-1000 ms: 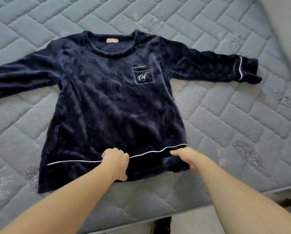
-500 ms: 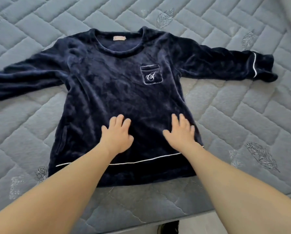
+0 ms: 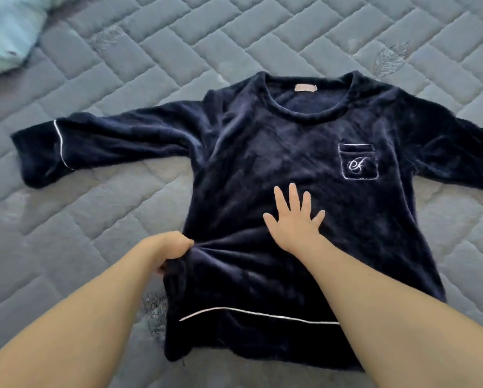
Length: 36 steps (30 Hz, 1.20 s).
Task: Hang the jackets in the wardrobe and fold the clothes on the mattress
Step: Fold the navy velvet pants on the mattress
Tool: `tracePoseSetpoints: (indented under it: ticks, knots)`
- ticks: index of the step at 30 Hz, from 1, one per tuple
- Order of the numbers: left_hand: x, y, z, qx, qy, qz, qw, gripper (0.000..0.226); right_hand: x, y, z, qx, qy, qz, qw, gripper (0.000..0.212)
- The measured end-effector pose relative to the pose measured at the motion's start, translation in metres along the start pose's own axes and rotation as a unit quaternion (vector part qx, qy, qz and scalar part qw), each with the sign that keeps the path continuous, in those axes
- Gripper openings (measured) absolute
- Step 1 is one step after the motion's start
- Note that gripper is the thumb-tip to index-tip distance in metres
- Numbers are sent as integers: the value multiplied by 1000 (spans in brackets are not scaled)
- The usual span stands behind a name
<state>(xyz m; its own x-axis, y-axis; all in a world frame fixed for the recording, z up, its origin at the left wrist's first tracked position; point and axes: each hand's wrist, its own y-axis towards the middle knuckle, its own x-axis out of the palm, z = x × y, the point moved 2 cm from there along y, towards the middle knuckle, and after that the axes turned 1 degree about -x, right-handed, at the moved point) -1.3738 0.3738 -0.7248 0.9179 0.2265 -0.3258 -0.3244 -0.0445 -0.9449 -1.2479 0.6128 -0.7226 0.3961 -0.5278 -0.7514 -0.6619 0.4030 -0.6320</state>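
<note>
Mattress (image 3: 234, 51) bears top (image 3: 290, 152), collar away; left hand (image 3: 167, 247) pinches it, right hand (image 3: 296, 222) flat.

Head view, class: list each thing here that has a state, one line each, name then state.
Navy velvet long-sleeved top: spread face up, sleeves out, unfolded, side bunched.
Left hand: grip closed on the top's side edge.
Right hand: flat, fingers spread, pressing the top.
Grey quilted mattress: bare, top lying on it.
Pale blue cloth: crumpled, far corner.

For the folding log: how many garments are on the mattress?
2: a navy top spread flat mid-frame, and a light blue cloth at the upper left, cut by the frame; more may lie outside.
</note>
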Motion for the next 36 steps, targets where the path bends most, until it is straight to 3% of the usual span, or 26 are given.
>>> tracePoseSetpoints:
  ticks: [2, 3, 4, 6, 8, 10, 12, 13, 15, 17, 20, 23, 25, 26, 30, 31, 34, 35, 36]
  knots:
    - [-23, -3, -3, -49, 30, -80, 995, 34, -9, 25, -36, -15, 1, 14, 1000, 67]
    - [-38, 0, 2, -41, 30, -71, 996, 33, -15, 39, -54, -23, 4, 25, 999, 66]
    - [-54, 5, 11, -18, -6, -39, 999, 33, -21, 53, -71, -33, 2, 38, 999, 66]
    - [-85, 17, 36, 50, -193, 22, 980, 39, -29, 83, -99, -54, -21, 60, 997, 64]
    - [-113, 29, 66, 120, -424, 29, 897, 46, -26, 107, -109, -54, -54, 69, 995, 64]
    - [-139, 39, 94, 163, -617, -3, 770, 55, -14, 117, -108, -52, -82, 96, 991, 64]
    - [-160, 46, 113, 156, -744, -30, 649, 60, -2, 120, -105, -61, -96, 145, 983, 64]
    - [-169, 48, 118, 130, -786, -10, 605, 51, 0, 122, -105, -63, -100, 158, 980, 64]
    - [-176, 51, 114, 47, -823, 93, 558, 29, -2, 125, -106, -57, -107, 142, 982, 66]
    - [-174, 50, 94, -1, -830, 157, 536, 29, -4, 126, -106, -48, -117, 99, 987, 69]
    - [-169, 47, 50, -7, -848, 147, 509, 36, -25, 133, -121, 12, -71, 46, 996, 74]
    - [-185, 43, -1, 28, -891, 142, 431, 39, -54, 139, -162, 44, 92, 152, 983, 56]
    - [-204, 48, -31, 44, -894, 147, 420, 38, -50, 145, -193, -18, 71, 158, 985, 63]
    - [-214, 53, -42, 46, -887, 142, 438, 37, -38, 150, -204, -41, 19, 143, 989, 67]
    - [-255, 59, -44, 69, -811, 80, 576, 16, -13, 178, -209, -10, -42, 122, 992, 69]
    - [-265, 56, -46, 56, -810, 99, 575, 23, -12, 179, -211, -5, -39, 107, 993, 69]
    - [-290, 53, -67, 19, -830, 219, 513, 48, -13, 179, -211, 2, -48, 74, 996, 74]
    - [-292, 45, -77, 0, -839, 235, 491, 51, -16, 179, -211, 7, -36, 56, 998, 75]
    - [-293, 44, -87, -7, -863, 236, 447, 52, -19, 178, -212, 12, -26, 42, 999, 76]
